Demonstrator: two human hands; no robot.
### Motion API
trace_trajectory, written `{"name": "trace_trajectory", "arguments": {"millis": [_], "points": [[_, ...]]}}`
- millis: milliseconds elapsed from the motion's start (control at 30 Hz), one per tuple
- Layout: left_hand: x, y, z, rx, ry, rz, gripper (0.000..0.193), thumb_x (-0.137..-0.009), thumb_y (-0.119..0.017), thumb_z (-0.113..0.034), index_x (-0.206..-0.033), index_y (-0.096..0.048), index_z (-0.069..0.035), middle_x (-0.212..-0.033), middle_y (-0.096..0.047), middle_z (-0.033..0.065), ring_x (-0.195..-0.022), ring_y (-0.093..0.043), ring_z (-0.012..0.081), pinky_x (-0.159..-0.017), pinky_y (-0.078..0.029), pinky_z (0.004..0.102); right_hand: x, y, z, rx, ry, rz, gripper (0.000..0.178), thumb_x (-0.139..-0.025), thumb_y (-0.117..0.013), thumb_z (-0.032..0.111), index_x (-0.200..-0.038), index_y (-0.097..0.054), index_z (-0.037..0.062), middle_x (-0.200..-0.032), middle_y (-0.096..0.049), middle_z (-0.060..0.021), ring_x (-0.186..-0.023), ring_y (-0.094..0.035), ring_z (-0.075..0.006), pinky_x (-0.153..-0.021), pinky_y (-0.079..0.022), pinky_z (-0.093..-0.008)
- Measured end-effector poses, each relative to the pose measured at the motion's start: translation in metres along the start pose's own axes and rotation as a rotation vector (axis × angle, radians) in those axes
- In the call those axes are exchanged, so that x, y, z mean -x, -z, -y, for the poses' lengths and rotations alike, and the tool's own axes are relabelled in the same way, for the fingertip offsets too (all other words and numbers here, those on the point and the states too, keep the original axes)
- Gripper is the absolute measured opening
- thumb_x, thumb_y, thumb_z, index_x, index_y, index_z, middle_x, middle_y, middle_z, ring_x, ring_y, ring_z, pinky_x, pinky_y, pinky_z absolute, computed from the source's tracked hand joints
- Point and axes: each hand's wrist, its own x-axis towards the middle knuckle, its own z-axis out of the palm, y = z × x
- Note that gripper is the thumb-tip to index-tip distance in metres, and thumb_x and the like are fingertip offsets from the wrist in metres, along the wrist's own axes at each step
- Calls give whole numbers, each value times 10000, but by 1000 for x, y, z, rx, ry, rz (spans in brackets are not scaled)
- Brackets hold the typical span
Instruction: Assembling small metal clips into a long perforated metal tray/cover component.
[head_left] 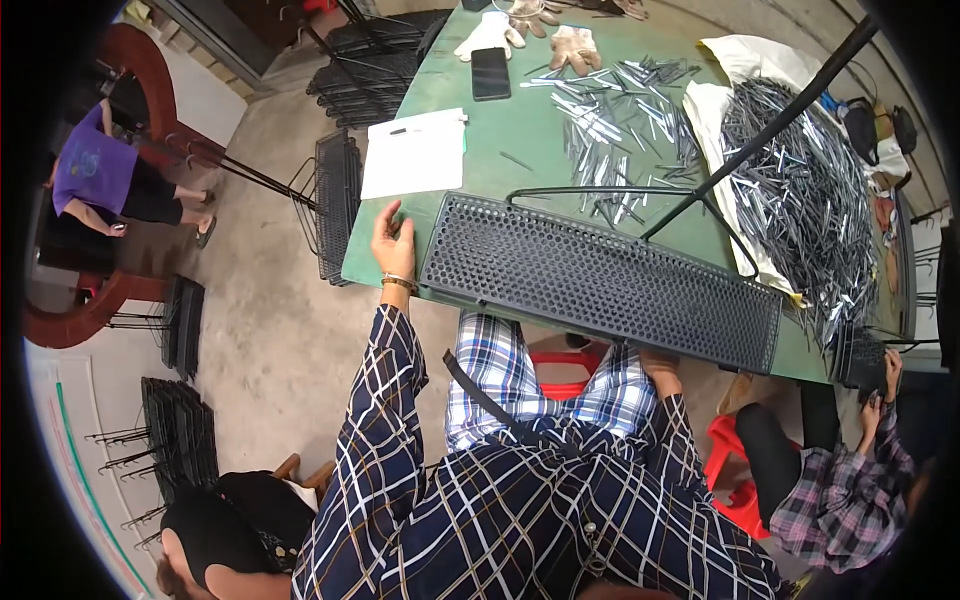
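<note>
head cam: left one of a side-by-side fisheye pair, worn on the head, looking down and forward
orientation: upright, unmirrored; frame left = wearer's left
plaid shirt [500, 520]: wearer's own, nearest the lens, fills bottom centre
black mesh rack [600, 285]: mid-depth, centre, seen from above
green table [490, 130]: runs away toward top edge
purple-shirted person [100, 160]: far off, tipped sideways near left rim
rim: dark round border at the corners, straight edges bowed

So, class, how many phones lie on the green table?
1: the black phone, below a white glove and up-right of the white paper. Others could be hidden under the metal rods.
</note>
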Motion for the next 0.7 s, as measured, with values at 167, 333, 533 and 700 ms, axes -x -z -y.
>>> {"name": "trace_trajectory", "arguments": {"millis": [167,333,533,700], "points": [[0,-13,-3,-1,-34,15,354,-752,-572,59,-1086,-620,-47,-1170,-554,45,-1011,-544,133,-836,-445,253,-7,-37,-61,265,-59,-321,596,-891,-396,487,-1349,-420,106,-1407,-374,-158,-1304,-328,-337,-1079,-252,-406],[-5,4,14,-41,-28,-47,319,-742,-526,101,-1012,-639,-27,-1069,-547,34,-894,-554,93,-739,-470,196,-13,-38,-45,236,-145,-223,574,-899,-391,451,-1352,-410,99,-1422,-344,-166,-1312,-308,-346,-1083,-240,-424],[-3,3,4,-37,-34,-52,270,-771,-542,81,-1009,-634,-7,-1051,-542,42,-852,-552,92,-736,-471,200,1,-12,-6,182,-245,-68,544,-912,-383,398,-1358,-394,87,-1444,-299,-178,-1324,-279,-360,-1088,-222,-450],[-2,-14,3,-60,-70,-31,238,-783,-568,55,-996,-643,-19,-1028,-547,27,-845,-555,95,-732,-472,212,33,-11,-1,247,-233,-218,715,-851,-420,563,-1308,-420,13,-1351,-384,-270,-1180,-440,-429,-962,-384,-459]]}}
